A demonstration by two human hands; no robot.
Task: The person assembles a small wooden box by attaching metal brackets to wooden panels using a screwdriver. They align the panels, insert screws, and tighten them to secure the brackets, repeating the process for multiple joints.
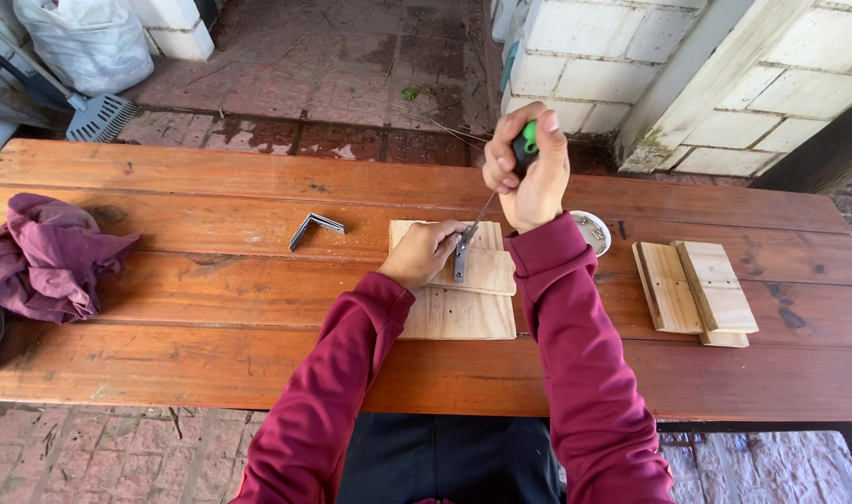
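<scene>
At the centre of the frame the right hand [530, 173] is closed tight around a screwdriver [508, 170] with a black and green handle, its tip angled down to a metal bracket [461, 252]. The left hand [424, 252] presses that bracket flat with its fingers on stacked wooden boards [463, 303]. A spare bracket [314, 227] lies to the left on the table [165, 364], a small dish of screws [594, 231] just right.
</scene>
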